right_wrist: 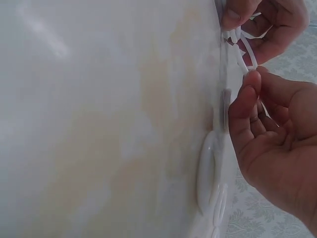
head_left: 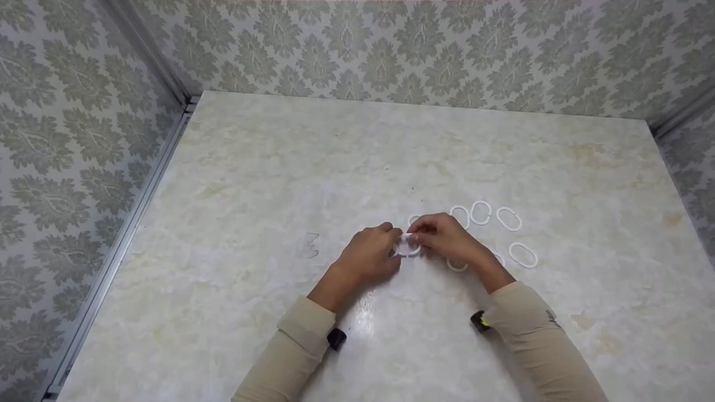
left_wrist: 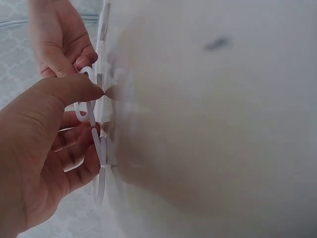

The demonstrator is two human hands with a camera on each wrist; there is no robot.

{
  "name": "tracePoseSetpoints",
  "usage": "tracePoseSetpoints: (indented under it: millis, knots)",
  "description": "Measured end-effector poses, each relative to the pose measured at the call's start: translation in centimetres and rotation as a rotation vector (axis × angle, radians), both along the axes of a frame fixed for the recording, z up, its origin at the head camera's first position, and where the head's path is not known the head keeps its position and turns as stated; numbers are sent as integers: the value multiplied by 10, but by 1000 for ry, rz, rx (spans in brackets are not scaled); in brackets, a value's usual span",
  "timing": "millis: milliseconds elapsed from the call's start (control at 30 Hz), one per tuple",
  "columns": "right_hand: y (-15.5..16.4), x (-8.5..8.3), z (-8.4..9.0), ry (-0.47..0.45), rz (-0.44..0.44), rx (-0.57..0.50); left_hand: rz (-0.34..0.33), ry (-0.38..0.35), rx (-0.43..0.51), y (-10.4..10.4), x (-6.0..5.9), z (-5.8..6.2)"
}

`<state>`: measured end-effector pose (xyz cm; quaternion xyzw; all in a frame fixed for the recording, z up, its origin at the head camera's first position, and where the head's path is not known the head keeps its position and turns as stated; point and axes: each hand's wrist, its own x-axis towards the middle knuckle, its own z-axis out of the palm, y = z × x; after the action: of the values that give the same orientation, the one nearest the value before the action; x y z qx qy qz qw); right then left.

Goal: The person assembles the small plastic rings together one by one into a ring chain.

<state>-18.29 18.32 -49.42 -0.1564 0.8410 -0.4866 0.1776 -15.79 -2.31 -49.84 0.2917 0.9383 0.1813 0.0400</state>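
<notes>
Both hands meet over the middle of a pale marble table (head_left: 279, 167). Between them is a small white plastic ring (head_left: 407, 247), pinched from the left by my left hand (head_left: 373, 254) and from the right by my right hand (head_left: 444, 237). In the left wrist view the thumb and fingers of my left hand (left_wrist: 59, 124) curl around white rings (left_wrist: 96, 144) joined in a short chain. In the right wrist view my right hand (right_wrist: 277, 148) pinches a white ring (right_wrist: 245, 57) beside the other hand (right_wrist: 267, 25).
Several loose white oval rings lie on the table to the right of the hands, such as one ring (head_left: 480, 213) and another (head_left: 523, 255). A small clear scrap (head_left: 309, 245) lies left of the hands. Patterned walls (head_left: 67, 139) enclose the table on three sides.
</notes>
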Motion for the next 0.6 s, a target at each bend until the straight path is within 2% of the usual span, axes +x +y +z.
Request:
tracePoseSetpoints:
  millis: [133, 267, 433, 600]
  knots:
    - [6, -7, 6, 21, -56, 12, 5, 7, 7, 0, -2, 1]
    - [12, -18, 13, 117, -108, 140, 4, 29, -4, -2, -4, 1]
    - [9, -28, 17, 174, -45, 326, 2, 59, -30, -3, -6, -1]
    - [2, -32, 19, 168, 32, 396, 2, 44, -29, -3, -7, -2]
